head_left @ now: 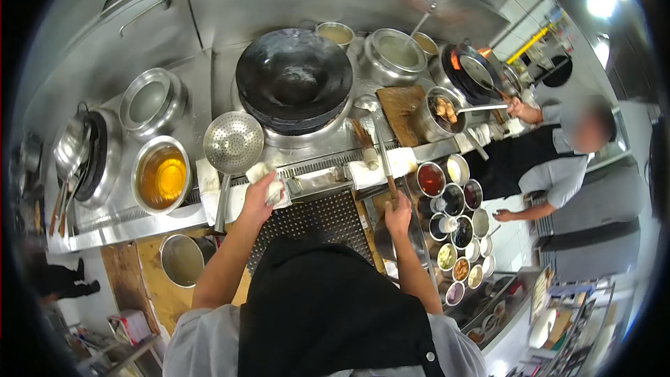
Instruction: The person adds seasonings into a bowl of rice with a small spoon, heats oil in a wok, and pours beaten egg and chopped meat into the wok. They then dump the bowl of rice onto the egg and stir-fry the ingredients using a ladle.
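Note:
My left hand (258, 195) is closed around a folded white cloth (274, 180) at the front edge of the stove. Just left of it, a perforated strainer (234, 142) lies with its handle toward me. My right hand (398, 214) grips the wooden handle of a long ladle (382, 143), whose bowl rests on the steel stovetop. A black wok (293, 73) sits on the burner ahead of both hands, with nothing but a sheen in it. Beside the ladle, a bristle brush (363, 138) stands near another white cloth (402, 162).
On the left are a pot of golden oil (162, 175) and a steel pot (150, 103). Several sauce and ingredient containers (447, 257) crowd the right. A co-worker (551, 147) there holds a ladle over a pot of food (444, 112). A wooden board (399, 113) lies between.

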`<action>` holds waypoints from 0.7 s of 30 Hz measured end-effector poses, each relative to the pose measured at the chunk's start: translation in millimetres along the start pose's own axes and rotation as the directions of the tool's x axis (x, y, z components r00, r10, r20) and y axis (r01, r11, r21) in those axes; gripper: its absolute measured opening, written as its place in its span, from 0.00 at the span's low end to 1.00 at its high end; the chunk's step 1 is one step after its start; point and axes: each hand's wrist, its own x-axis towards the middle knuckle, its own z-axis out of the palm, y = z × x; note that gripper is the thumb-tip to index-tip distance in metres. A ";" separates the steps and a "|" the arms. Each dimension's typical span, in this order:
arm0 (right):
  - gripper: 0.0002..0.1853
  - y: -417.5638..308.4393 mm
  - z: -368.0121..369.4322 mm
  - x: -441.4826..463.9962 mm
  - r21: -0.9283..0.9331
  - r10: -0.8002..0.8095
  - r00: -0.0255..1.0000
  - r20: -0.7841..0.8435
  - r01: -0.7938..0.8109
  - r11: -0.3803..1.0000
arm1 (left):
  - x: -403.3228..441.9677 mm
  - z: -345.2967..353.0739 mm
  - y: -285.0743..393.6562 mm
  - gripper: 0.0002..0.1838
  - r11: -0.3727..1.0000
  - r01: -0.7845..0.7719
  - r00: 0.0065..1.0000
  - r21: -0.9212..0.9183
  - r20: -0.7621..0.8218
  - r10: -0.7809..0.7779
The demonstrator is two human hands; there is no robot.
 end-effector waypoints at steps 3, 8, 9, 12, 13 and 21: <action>0.36 -33.9 78.2 42.2 0.077 0.099 0.988 0.115 -0.108 0.991 | 40.9 -18.9 71.8 0.14 0.988 -0.091 0.986 0.125 -0.130 0.108; 0.29 -7.2 40.9 95.3 0.026 0.152 0.932 0.328 -0.170 0.985 | 86.8 15.3 53.2 0.28 0.991 0.052 0.989 0.121 -0.147 -0.034; 0.27 -10.8 37.0 106.3 -0.007 0.182 0.903 0.389 -0.194 0.981 | 90.6 26.3 57.6 0.31 0.989 0.087 0.984 0.119 -0.165 -0.066; 0.14 -6.2 41.9 137.6 0.341 0.174 0.869 0.462 -0.356 0.870 | 126.0 40.4 70.8 0.36 0.984 0.060 0.984 0.170 -0.174 -0.030; 0.12 -12.0 37.6 147.1 0.441 0.167 0.857 0.488 -0.407 0.800 | 139.8 45.0 74.8 0.36 0.981 0.055 0.981 0.187 -0.192 -0.018; 0.13 -74.6 -9.9 158.3 0.581 -0.083 0.787 0.611 -0.375 0.722 | 218.4 47.6 69.5 0.12 0.962 0.132 0.922 0.238 -0.386 -0.032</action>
